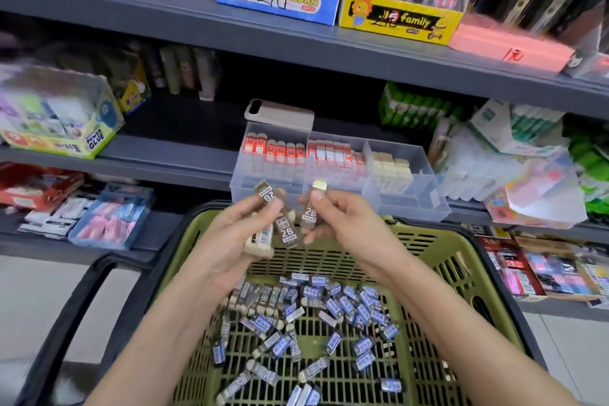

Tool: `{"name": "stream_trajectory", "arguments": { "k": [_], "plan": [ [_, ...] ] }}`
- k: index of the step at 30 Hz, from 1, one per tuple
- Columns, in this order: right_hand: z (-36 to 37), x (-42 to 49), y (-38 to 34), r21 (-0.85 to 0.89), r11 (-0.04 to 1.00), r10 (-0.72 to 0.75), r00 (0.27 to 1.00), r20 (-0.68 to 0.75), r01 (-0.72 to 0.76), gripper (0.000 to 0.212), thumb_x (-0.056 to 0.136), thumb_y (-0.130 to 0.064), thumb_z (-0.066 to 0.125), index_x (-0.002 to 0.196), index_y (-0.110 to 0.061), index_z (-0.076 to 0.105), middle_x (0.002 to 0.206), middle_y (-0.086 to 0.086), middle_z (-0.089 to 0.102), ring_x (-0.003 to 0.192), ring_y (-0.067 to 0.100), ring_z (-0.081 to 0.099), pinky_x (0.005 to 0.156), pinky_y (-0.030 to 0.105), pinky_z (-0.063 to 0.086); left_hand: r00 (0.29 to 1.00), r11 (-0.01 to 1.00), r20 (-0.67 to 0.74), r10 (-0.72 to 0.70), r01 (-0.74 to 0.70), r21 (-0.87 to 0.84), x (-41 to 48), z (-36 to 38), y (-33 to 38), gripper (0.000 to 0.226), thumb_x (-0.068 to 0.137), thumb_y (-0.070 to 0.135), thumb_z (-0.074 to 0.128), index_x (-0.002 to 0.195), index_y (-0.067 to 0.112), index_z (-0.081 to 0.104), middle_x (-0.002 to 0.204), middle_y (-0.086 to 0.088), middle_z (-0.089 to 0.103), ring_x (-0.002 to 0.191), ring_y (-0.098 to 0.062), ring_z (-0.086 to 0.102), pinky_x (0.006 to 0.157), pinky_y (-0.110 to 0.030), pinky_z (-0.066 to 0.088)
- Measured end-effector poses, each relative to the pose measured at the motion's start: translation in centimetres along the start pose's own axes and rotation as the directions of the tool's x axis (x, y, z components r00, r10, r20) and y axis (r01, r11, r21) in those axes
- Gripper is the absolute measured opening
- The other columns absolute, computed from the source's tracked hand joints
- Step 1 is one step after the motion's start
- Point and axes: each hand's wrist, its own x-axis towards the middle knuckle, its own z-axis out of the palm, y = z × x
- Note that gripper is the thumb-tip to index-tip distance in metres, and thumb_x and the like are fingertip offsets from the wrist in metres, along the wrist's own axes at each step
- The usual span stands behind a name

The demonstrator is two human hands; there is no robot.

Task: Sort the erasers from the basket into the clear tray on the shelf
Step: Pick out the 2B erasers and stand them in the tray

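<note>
One brown-sleeved eraser (309, 212) is pinched in the grip of the right hand (349, 227), between thumb and fingertips. It is held nearly upright, with its long axis running up and away from the person and its pale bare end uppermost. Just beside it, a bundle of erasers (285, 231) is clasped in the grip of the left hand (227, 241), with the fingers curled round it. The bundle holds several brown "2B" sleeves and at least one cream piece, tilted much the same way. Both hands are held close together above the far rim of the green basket (438, 260).

The clear tray (412, 204) lies directly beyond both grips on the shelf (184, 155), its front wall just past the raised end of the pinched eraser. Three compartments are seen: orange-sleeved pieces on the left, red-and-white in the middle, and cream blocks on the right with bare floor in front. The right hand is judged nearer to that right compartment, so a short reach forward and rightward is called for. Many loose erasers (329, 306) lie on the basket floor, nearer the person.
</note>
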Motion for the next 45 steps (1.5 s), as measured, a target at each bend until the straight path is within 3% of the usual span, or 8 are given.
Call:
{"name": "stream_trajectory", "arguments": {
  "k": [6, 13, 16, 21, 29, 35, 40, 45],
  "plan": [
    [0.9, 6.4, -2.2, -0.224, 0.973, -0.082, 0.994, -0.071, 0.064, 0.03, 0.095, -0.024, 0.053, 0.074, -0.005, 0.061, 0.064, 0.001, 0.047, 0.061, 0.012, 0.049, 0.069, 0.029, 0.046, 0.961, 0.946, -0.187, 0.205, -0.244, -0.213, 2.8, -3.1, 3.3, 0.018, 0.072, 0.028, 0.062, 0.08, 0.021, 0.076, 0.079, 0.001, 0.066, 0.062, -0.006, 0.058, 0.039, -0.015, 0.039],
    [4.2, 12.1, -0.6, -0.469, 0.88, -0.011, 0.984, -0.175, -0.074, 0.012, 0.08, -0.012, 0.072, 0.082, -0.006, 0.062, 0.076, 0.014, 0.069, 0.069, 0.03, 0.068, 0.077, 0.049, 0.055, 0.95, 0.934, -0.219, 0.221, -0.271, -0.231, 5.2, -5.0, 4.6, 0.02, 0.073, 0.029, 0.062, 0.085, 0.022, 0.076, 0.078, 0.001, 0.066, 0.061, -0.006, 0.059, 0.04, -0.016, 0.04],
    [5.3, 13.3, -0.2, -0.505, 0.844, 0.11, 0.98, -0.167, -0.181, 0.022, 0.08, -0.013, 0.072, 0.088, 0.008, 0.068, 0.086, 0.02, 0.071, 0.073, 0.022, 0.062, 0.082, 0.048, 0.054, 0.954, 0.931, -0.215, 0.208, -0.261, -0.256, 5.6, -5.5, 4.6, 0.019, 0.074, 0.03, 0.063, 0.086, 0.023, 0.077, 0.079, 0.002, 0.068, 0.062, -0.005, 0.06, 0.041, -0.015, 0.04],
    [5.8, 14.6, 0.0, -0.514, 0.785, 0.29, 0.938, -0.189, -0.346, 0.03, 0.078, -0.011, 0.074, 0.105, 0.0, 0.066, 0.101, 0.009, 0.069, 0.093, 0.02, 0.063, 0.088, 0.034, 0.053, 0.954, 0.91, -0.214, 0.212, -0.272, -0.312, 5.4, -6.8, 4.4, 0.019, 0.078, 0.032, 0.063, 0.087, 0.024, 0.078, 0.077, 0.005, 0.068, 0.06, -0.003, 0.061, 0.043, -0.015, 0.041],
    [6.3, 15.3, 0.5, -0.72, 0.613, 0.296, 0.939, -0.173, -0.325, 0.017, 0.082, -0.01, 0.067, 0.074, -0.01, 0.052, 0.092, 0.005, 0.064, 0.086, 0.018, 0.062, 0.075, 0.027, 0.055, 0.953, 0.922, -0.213, 0.215, -0.27, -0.277, 5.2, -6.8, 4.3, 0.02, 0.074, 0.033, 0.065, 0.087, 0.025, 0.077, 0.079, 0.004, 0.068, 0.062, -0.004, 0.06, 0.043, -0.015, 0.041],
    [5.6, 14.6, -0.2, -0.596, 0.721, 0.36, 0.926, -0.112, -0.352, 0.029, 0.08, -0.005, 0.07, 0.108, -0.001, 0.063, 0.111, 0.01, 0.066, 0.1, 0.021, 0.061, 0.078, 0.027, 0.047, 0.958, 0.938, -0.205, 0.199, -0.247, -0.243, 5.1, -6.0, 4.2, 0.019, 0.074, 0.03, 0.064, 0.086, 0.024, 0.078, 0.077, 0.003, 0.069, 0.062, -0.006, 0.062, 0.043, -0.016, 0.042],
    [4.6, 11.9, -2.8, -0.37, 0.922, 0.128, 0.992, 0.013, -0.114, 0.022, 0.096, -0.018, 0.052, 0.097, -0.001, 0.065, 0.075, 0.007, 0.067, 0.064, 0.014, 0.064, 0.065, 0.026, 0.058, 0.962, 0.955, -0.183, 0.204, -0.236, -0.179, 4.9, -5.7, 4.3, 0.018, 0.073, 0.032, 0.064, 0.084, 0.026, 0.077, 0.076, 0.004, 0.069, 0.062, -0.006, 0.062, 0.043, -0.016, 0.042],
    [5.0, 9.4, -3.8, -0.252, 0.968, 0.043, 0.985, 0.168, 0.0, 0.012, 0.081, -0.021, 0.073, 0.082, -0.011, 0.067, 0.069, 0.008, 0.07, 0.065, 0.017, 0.067, 0.066, 0.027, 0.059, 0.962, 0.952, -0.185, 0.201, -0.236, -0.196, 5.0, -5.4, 4.1, 0.018, 0.072, 0.032, 0.066, 0.086, 0.025, 0.075, 0.08, -0.001, 0.069, 0.061, -0.008, 0.061, 0.043, -0.017, 0.044]
  ]
}}
